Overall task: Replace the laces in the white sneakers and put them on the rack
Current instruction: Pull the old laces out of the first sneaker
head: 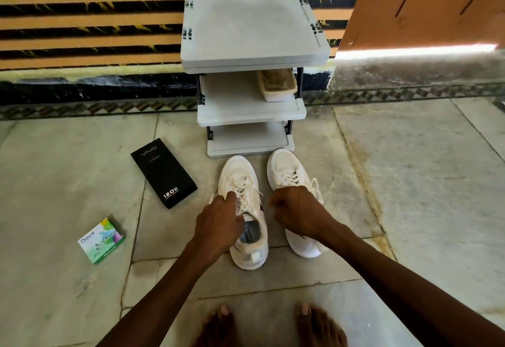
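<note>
left hand [218,219] pinches laces [243,186] on left sneaker [250,256]; right hand [297,210] curled over right sneaker [284,165], grip unclear

Pale stone-tiled floor [82,278] meets an orange-and-black striped wall [90,18]; bright light [415,51] spills beneath what may be a door [437,5].

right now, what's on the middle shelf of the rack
A pale tub with something brownish inside sits on the right of the middle shelf. The top shelf covers the tub's far end and the shelf's back, so anything there is hidden.
</note>
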Demonstrator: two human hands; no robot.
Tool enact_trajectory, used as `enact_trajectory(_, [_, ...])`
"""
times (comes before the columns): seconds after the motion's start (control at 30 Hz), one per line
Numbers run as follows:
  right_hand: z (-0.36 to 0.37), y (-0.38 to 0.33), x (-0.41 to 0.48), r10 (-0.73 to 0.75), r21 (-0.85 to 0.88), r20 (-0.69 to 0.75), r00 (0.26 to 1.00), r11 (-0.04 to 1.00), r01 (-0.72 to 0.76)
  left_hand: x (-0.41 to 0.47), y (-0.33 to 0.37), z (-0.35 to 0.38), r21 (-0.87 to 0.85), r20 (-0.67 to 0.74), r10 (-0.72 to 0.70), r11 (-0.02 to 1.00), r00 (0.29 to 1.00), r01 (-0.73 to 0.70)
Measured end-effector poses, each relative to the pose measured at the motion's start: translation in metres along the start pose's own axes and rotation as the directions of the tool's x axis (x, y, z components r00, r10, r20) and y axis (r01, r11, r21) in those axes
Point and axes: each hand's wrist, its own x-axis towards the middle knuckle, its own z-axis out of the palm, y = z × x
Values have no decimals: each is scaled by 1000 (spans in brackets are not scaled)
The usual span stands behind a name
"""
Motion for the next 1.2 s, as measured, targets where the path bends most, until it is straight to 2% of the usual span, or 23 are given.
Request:
enact_trajectory(0.1, [5,-24,2,2,-23,24,1000,1000,-2,0,1,-1,-44,-14,-13,999,1000,12])
enact_trajectory(0.27, [22,-49,5,40,-226,31,999,974,-32,2,-4,-4,-142,8,-21,990,1000,22])
enact_trajectory(0.47, [27,-54,15,41,-240,44,998,970,-29,0,-3,0,-127,5,45,991,999,-44])
enact_trajectory(0.53, [26,-54,13,49,-198,39,998,979,-41,-1,-2,3,-134,-3,47,990,999,-47])
enact_trajectory(0.73, [27,-41,6,153,176,-124,980,976,-130,-1,-1,12,-157,-53,-4,988,999,-4])
enact_trajectory(0.93, [25,-33,3,191,265,-144,971,953,-148,-11,2,-1,-124,-19,-8,992,1000,5])
enact_trajectory(1.07, [28,-39,-6,72,169,-216,974,985,-36,-12,1,-7,-150,-13,-33,988,999,31])
enact_trajectory(1.13, [29,-43,-9,-58,-6,-259,964,998,58,-12,1,-5,-173,-26,-50,984,998,45])
enact_trajectory(1.2, [32,-44,-10,-219,-210,-264,939,964,166,-14,3,-1,-175,-93,-77,983,993,60])
